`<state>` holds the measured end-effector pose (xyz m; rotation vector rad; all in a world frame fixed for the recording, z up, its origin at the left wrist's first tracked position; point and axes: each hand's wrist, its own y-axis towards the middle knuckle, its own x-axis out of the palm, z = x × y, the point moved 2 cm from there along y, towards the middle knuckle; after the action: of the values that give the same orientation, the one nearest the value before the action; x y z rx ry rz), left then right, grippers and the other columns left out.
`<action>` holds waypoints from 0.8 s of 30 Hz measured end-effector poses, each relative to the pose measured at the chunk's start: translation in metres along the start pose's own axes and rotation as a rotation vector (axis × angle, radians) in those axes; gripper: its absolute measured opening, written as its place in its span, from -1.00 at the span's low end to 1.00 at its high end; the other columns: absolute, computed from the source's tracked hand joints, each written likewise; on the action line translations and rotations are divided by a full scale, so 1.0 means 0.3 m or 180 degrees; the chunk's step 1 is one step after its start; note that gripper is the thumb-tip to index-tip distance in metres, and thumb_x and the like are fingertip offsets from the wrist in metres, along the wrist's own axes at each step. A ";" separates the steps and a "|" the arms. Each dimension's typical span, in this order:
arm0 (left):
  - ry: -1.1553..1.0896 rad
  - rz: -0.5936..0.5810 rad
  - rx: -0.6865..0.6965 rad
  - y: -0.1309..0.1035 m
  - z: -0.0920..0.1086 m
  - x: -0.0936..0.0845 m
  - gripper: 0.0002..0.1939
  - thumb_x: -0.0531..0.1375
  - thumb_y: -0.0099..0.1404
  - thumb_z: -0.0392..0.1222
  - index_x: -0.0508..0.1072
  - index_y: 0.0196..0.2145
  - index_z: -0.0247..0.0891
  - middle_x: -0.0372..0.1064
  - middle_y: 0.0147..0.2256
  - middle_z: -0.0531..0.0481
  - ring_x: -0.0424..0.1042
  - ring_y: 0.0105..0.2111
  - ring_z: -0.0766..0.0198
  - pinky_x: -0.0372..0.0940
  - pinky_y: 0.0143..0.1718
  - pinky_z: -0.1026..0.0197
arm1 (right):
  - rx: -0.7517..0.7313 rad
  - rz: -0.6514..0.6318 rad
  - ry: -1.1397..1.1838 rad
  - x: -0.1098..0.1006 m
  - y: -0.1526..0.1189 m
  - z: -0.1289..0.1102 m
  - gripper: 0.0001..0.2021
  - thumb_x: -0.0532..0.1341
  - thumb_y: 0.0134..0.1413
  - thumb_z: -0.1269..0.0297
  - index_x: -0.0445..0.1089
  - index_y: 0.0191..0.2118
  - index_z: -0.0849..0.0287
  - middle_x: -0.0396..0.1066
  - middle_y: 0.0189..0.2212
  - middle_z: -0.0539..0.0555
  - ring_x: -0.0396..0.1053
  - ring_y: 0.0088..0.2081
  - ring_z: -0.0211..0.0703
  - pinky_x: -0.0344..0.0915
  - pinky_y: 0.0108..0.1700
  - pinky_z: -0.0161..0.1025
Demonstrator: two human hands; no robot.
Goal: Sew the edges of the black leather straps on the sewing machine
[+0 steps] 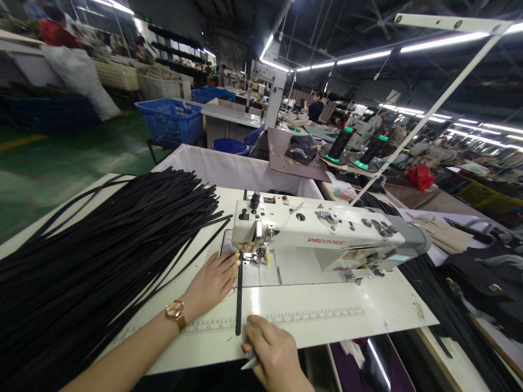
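Note:
A narrow black strap (239, 305) runs from under the presser foot of the white sewing machine (294, 231) toward me, its rounded end over the printed ruler. My left hand (214, 276) lies flat beside the needle area, fingers stretched out and tips at the strap's left edge. Closer to me, my right hand (274, 351) is curled round a slim, pointed metal tool (250, 363), just right of the strap's end. Most of that tool is hidden by the fingers, so its kind is unclear.
A large pile of black straps (102, 245) covers the table's left side. Behind the machine stand a grey cloth-lined bin (245, 171) and two black thread cones (342, 142). Black bag pieces (482, 272) lie at the right. A blue crate (169, 122) stands further back.

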<state>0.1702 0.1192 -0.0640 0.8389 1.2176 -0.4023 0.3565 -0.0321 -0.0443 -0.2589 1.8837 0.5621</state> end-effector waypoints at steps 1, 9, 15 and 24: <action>0.0000 0.0009 0.0001 -0.001 0.000 -0.001 -0.62 0.02 0.39 -0.25 0.34 0.12 -0.28 0.26 0.18 -0.09 0.15 0.21 0.02 0.04 0.24 -0.16 | 0.0035 0.0097 0.0037 -0.008 0.002 0.011 -0.64 0.13 0.15 0.39 0.30 0.08 0.17 0.42 0.06 0.20 0.51 -0.17 0.00 0.50 -0.26 -0.16; 0.0010 0.0031 -0.0009 -0.007 -0.005 0.016 -0.62 -0.02 0.41 -0.23 0.35 0.13 -0.27 0.27 0.18 -0.10 0.15 0.22 0.03 0.06 0.24 -0.19 | 0.0402 0.0770 0.0221 -0.017 0.001 0.111 -0.70 0.05 0.21 0.46 0.34 0.02 0.17 0.45 -0.05 0.21 0.49 -0.15 -0.08 0.46 -0.22 -0.24; -0.0058 -0.0030 -0.0061 -0.006 -0.005 0.011 -0.60 -0.02 0.42 -0.21 0.33 0.15 -0.27 0.25 0.19 -0.10 0.16 0.22 0.04 0.08 0.23 -0.18 | 0.0574 0.0835 0.0309 -0.006 0.004 0.119 -0.71 0.03 0.23 0.44 0.38 -0.01 0.17 0.46 -0.09 0.21 0.48 -0.14 -0.08 0.46 -0.20 -0.25; -0.0049 -0.0086 -0.0054 -0.006 -0.006 0.015 -0.62 -0.02 0.42 -0.21 0.35 0.13 -0.25 0.25 0.19 -0.07 0.14 0.23 0.04 0.07 0.24 -0.17 | 0.0599 0.0766 0.0330 0.011 -0.006 0.127 -0.67 0.01 0.24 0.44 0.31 0.07 0.18 0.44 -0.07 0.22 0.46 -0.13 -0.05 0.45 -0.20 -0.20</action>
<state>0.1692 0.1199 -0.0689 0.8041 1.2176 -0.4191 0.3873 -0.0144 -0.0587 0.0643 2.0683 0.5357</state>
